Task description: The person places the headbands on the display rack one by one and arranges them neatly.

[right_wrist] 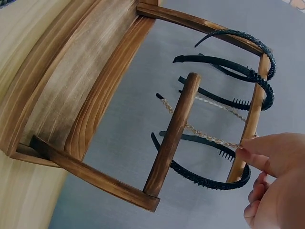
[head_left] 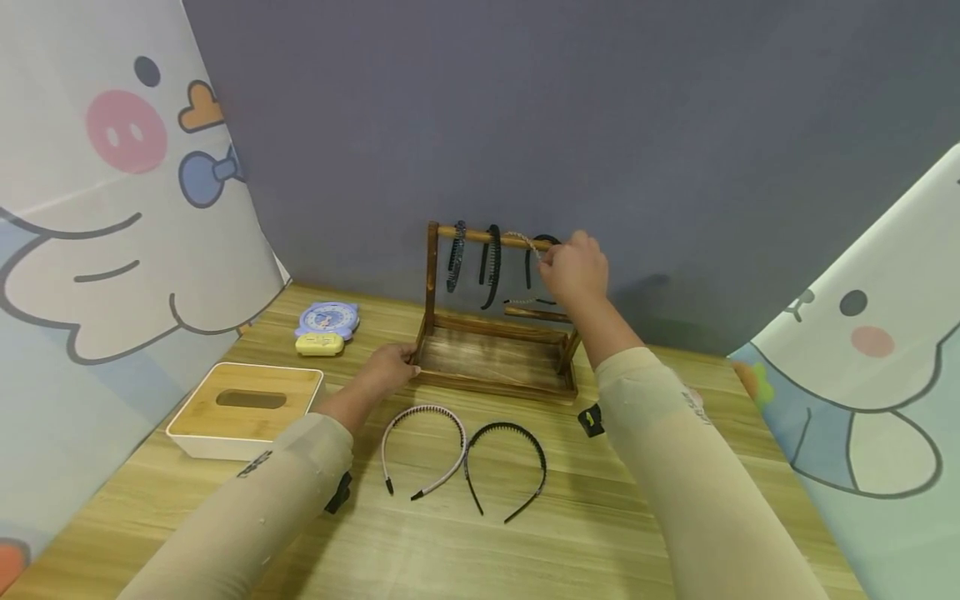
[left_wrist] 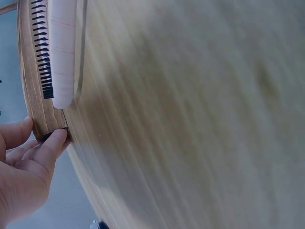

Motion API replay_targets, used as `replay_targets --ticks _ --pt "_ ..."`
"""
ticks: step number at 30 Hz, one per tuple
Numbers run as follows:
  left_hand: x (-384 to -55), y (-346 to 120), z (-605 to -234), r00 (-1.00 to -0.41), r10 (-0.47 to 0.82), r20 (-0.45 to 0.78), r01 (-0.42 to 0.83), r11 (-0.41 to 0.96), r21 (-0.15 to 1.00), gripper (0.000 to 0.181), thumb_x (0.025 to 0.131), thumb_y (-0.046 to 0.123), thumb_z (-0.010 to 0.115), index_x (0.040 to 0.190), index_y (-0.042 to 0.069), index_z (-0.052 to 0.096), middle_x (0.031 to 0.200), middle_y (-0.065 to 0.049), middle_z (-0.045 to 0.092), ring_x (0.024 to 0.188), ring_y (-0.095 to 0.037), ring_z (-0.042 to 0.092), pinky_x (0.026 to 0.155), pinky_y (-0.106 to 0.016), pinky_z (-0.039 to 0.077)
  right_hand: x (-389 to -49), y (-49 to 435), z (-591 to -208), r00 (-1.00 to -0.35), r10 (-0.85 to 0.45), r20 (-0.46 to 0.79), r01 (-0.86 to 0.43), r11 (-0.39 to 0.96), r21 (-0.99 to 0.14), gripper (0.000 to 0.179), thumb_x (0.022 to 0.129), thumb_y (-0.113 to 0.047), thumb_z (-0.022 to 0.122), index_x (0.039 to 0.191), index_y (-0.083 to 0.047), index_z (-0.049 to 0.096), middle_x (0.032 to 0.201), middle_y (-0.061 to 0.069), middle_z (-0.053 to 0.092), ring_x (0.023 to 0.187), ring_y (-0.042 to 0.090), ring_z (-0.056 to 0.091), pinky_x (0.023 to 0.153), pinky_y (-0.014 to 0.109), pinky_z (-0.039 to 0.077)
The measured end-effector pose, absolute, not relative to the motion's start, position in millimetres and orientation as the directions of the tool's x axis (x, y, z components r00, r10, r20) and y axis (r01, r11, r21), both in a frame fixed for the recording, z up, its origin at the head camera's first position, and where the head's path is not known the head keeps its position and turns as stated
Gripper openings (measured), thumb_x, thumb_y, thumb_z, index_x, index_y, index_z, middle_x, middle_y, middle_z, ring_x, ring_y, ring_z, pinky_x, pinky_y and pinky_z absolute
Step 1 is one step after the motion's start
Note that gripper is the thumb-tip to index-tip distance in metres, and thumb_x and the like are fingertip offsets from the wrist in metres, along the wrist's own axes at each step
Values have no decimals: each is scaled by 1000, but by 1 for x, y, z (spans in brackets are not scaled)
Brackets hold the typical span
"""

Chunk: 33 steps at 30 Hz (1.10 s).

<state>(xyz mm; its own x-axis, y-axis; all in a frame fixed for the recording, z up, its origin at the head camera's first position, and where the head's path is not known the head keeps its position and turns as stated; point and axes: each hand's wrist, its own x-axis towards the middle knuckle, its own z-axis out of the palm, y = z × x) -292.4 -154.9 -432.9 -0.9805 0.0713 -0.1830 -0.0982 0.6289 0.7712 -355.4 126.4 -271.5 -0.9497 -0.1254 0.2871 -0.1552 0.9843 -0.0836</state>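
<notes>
No readable text, sleeve lettering (head_left: 255,464) blurred

I grip the wooden rack (head_left: 487,354), upright; I pinch the headband (right_wrist: 210,135), pale, apparently beaded, looped over the top bar (right_wrist: 253,113).

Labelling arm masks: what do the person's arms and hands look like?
Left sleeve and right sleeve: cream, each with small dark lettering on the forearm. Left hand and right hand: bare, no gloves. Black pieces show beside both sleeves; attachment unclear.
</notes>
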Motion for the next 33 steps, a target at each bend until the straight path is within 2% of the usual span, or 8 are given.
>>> replay_targets --ticks 7,10,14,17,21,25,28,33 --pt "-293 -155 -434 -982 70 -174 -90 637 766 56 99 12 57 150 2 37 149 -23 43 140 -40 37 115 -50 34 -354 126 -267 -948 -120 296 -188 959 -213 29 101 -34 53 103 -11 70 112 12 51 102 30 46 89 47 44" --pt "-294 -155 -435 -983 71 -167 -84 638 765 56 99 12 57 150 2 38 149 -23 43 140 -40 37 114 -50 34 -351 122 -263 -953 -121 276 -196 945 -261 28 101 -35 51 99 -12 66 108 10 55 90 25 51 79 43 47" --pt "-294 -156 -435 -983 77 -167 -82 632 771 56 99 12 57 150 2 37 149 -23 43 140 -40 37 114 -50 35 -349 114 -258 -973 -109 204 -171 932 -321 27 102 -36 49 95 -13 61 90 6 61 66 19 49 61 35 43" --pt "-293 -156 -435 -982 79 -173 -86 630 772 56 99 12 57 150 1 37 150 -24 42 140 -40 37 114 -51 34 -350 110 -257 -983 -99 157 -154 908 -390 27 101 -37 51 94 -14 63 80 5 64 61 19 53 56 32 43" --pt "-292 -155 -434 -982 73 -176 -91 634 768 56 99 12 56 150 2 37 150 -23 41 140 -41 36 114 -51 34 -354 108 -259 -992 -113 63 -128 784 -608 29 100 -36 56 98 -9 67 86 8 67 72 22 67 61 33 58" --pt "-291 -153 -433 -982 71 -175 -90 635 767 56 99 12 57 150 2 37 151 -23 41 141 -40 35 115 -51 33 -358 110 -262 -990 -142 -16 -73 596 -800 29 99 -31 59 102 -3 67 93 14 64 80 26 70 68 37 62" --pt "-292 -152 -433 -984 74 -161 -74 652 754 55 99 12 57 149 1 38 150 -23 41 141 -41 35 116 -51 32 -360 111 -264 -990 -138 -24 -53 525 -849 26 99 -28 59 104 -3 66 92 15 63 78 27 69 72 40 62" --pt "-292 -152 -433 -986 72 -151 -66 664 745 55 99 12 57 149 0 38 150 -23 42 141 -41 35 117 -51 30 -363 112 -266 -994 -106 -21 -33 480 -877 24 100 -25 57 105 -3 65 90 14 62 73 24 68 73 40 62"
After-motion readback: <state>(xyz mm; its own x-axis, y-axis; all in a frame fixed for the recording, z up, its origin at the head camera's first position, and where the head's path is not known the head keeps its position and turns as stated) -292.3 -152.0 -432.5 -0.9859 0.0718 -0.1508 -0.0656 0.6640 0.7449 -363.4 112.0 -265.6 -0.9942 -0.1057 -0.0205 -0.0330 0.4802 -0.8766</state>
